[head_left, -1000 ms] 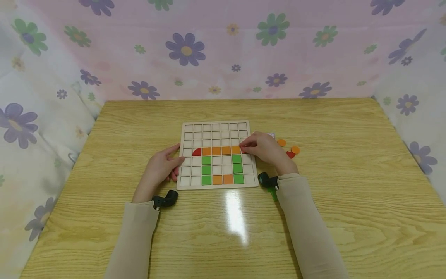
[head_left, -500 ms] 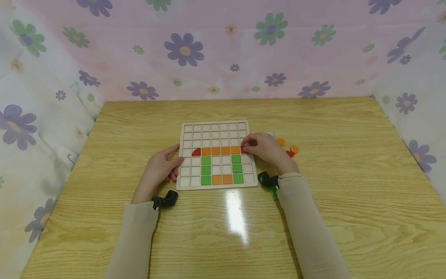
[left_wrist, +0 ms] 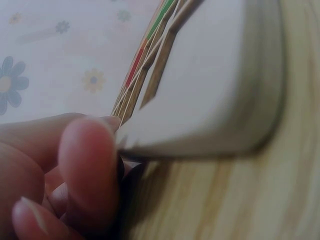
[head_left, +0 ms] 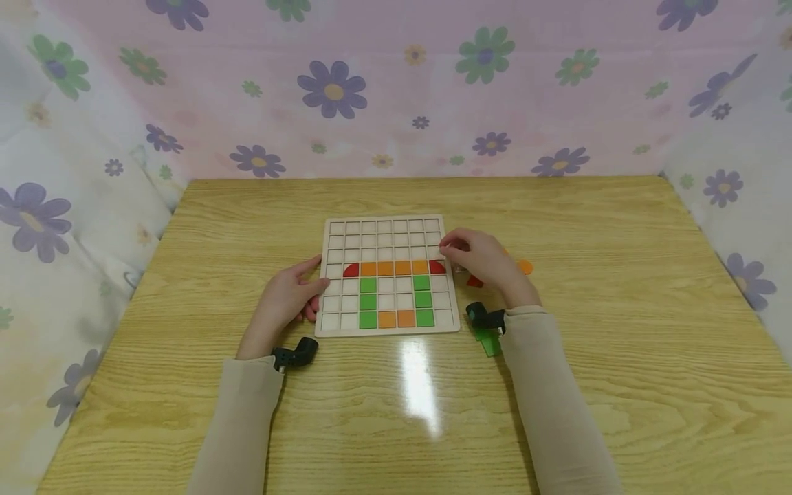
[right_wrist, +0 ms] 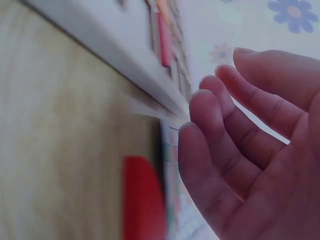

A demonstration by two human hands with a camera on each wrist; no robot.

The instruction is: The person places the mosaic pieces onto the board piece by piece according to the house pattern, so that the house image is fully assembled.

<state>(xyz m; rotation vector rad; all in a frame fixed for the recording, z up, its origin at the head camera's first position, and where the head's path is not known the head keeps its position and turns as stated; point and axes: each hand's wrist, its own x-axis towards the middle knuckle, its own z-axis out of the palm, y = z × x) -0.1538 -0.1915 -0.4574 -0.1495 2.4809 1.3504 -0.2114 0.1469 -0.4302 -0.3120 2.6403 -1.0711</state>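
A light wooden grid board point(head_left: 377, 240) lies on the table with flat coloured pieces in its cells. A row of orange squares point(head_left: 386, 269) has a red curved piece point(head_left: 351, 270) at its left end and another red curved piece point(head_left: 436, 267) at its right. Below are two columns of green squares point(head_left: 368, 301) and two orange squares point(head_left: 396, 319). My left hand point(head_left: 281, 297) holds the board's left edge, thumb at the rim. Just off the right edge hovers my right hand point(head_left: 482, 256); its fingers are loosely bent with nothing between them.
Beside the board's right edge lie a loose red piece point(head_left: 475, 281) and an orange round piece point(head_left: 525, 267), partly behind the right hand. Green pieces point(head_left: 488, 342) lie near the right wrist. A printed card point(right_wrist: 172, 185) shows under the hand in the right wrist view.
My right hand has let go of the red piece in the right-hand cell and moved off to the right. The left hand has stayed at the board's edge.
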